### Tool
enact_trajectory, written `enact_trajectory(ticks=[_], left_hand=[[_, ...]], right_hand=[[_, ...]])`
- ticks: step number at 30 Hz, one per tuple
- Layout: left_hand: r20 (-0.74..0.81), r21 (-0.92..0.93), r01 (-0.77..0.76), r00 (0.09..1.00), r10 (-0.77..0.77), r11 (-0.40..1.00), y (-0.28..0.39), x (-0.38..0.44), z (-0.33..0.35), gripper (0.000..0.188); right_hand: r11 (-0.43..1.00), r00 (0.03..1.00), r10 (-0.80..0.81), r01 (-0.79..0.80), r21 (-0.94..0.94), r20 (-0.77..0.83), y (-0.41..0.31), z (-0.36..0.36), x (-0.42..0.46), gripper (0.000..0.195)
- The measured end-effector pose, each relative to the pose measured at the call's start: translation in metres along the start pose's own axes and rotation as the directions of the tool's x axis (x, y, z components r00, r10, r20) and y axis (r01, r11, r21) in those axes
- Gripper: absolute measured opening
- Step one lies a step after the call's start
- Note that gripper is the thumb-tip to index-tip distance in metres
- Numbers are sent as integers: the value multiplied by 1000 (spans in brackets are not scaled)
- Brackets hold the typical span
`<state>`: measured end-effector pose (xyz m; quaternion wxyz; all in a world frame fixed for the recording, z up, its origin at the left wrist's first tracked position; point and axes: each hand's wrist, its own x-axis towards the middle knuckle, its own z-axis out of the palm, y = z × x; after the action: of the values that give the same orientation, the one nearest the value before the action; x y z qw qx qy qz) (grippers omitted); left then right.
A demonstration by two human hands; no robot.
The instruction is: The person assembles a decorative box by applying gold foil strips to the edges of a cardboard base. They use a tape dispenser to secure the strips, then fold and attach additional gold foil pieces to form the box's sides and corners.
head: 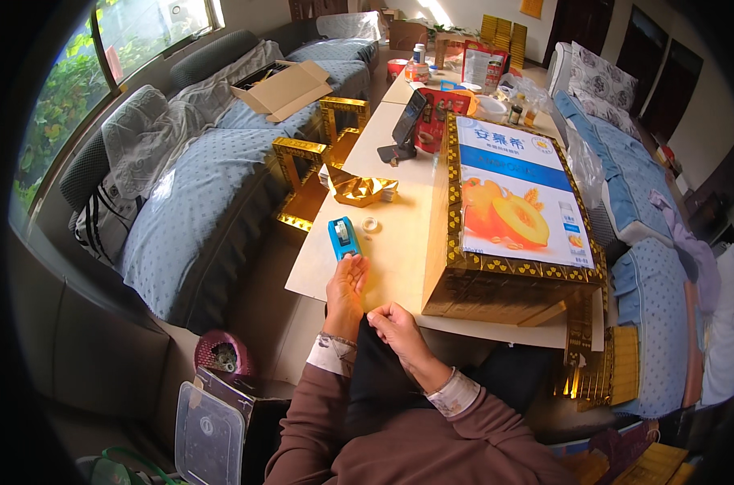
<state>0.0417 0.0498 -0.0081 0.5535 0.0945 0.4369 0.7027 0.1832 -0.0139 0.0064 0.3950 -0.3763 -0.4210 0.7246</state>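
My left hand (347,291) is palm up at the table's near edge, its fingertips at the near end of a blue tape dispenser (343,237). Whether they touch the dispenser is unclear. Lower and to the right, my right hand (400,336) has curled fingers, with thumb and forefinger brought together; anything thin between them is too small to make out. A small tape roll (370,225) lies beside the dispenser. Behind it sits folded gold foil paper (361,189) on a paper stack. A large carton (518,188) with gold patterned edging and a printed peach panel stands to the right.
A phone on a stand (406,127) and a red pouch (437,121) stand farther back on the table (397,254). Gold-trimmed frames (300,176) are at its left side. A pink basket (221,354) and a lidded clear container (209,430) are at lower left. Sofas flank both sides.
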Motion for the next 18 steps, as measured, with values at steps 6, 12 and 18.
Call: enact_trajectory(ticks=[6,12,18], left_hand=[[1,-18,8,1000,-8,1000,0,2,0,33],[14,-40,-1,1000,2,999,-6,12,-5,33],[41,-74,-2,999,5,997,-8,16,-6,43]], right_hand=[[1000,1000,-28,28,8,10,-5,1,0,13],[999,997,-32,31,20,73,-25,7,-14,13],[999,994,-28,30,-16,108,-28,-3,-54,15]])
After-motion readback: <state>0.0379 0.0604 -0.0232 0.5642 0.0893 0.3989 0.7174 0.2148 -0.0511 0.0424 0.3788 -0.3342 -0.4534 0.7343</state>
